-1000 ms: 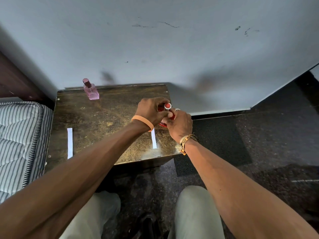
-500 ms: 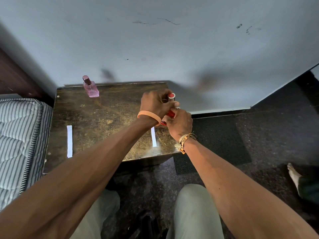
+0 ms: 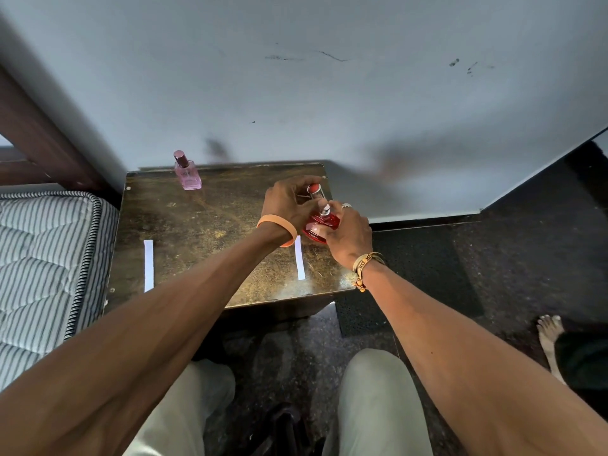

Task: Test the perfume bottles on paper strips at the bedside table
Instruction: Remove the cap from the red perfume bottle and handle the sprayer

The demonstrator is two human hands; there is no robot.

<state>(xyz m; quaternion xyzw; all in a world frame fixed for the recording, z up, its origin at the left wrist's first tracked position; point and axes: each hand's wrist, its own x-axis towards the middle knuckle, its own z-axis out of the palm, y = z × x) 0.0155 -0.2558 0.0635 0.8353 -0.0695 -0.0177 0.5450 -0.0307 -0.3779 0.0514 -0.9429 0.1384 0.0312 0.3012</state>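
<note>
Red, round-bodied glass perfume bottle [image 3: 324,222] sits in the grip of the right hand [image 3: 348,235] above the right part of the table, near its far right corner. Whether its base touches the top is hidden.

The pale grey, scuffed wall [image 3: 329,93] fills the upper half of the view. A dark speckled floor [image 3: 510,258] runs along the right. A striped, quilted mattress [image 3: 42,258] lies at the left, just beside the dark brown, worn-topped bedside table [image 3: 204,218], which stands against the wall. At the right edge a second person's bare foot [image 3: 547,334] rests on the floor.

The left hand [image 3: 289,202] has its fingers curled round a clear plastic cap with a red top [image 3: 315,191]. The cap is off and just above the red bottle's bare silver sprayer [image 3: 325,210].

A small pink rectangular perfume bottle with a dark rose cap [image 3: 187,177] stands upright at the table's back edge, well apart from the hands.

Two white paper strips lie flat. One strip [image 3: 148,264] is near the left edge. The other strip [image 3: 299,261] is just below the hands, its far end hidden by the left wrist.
</note>
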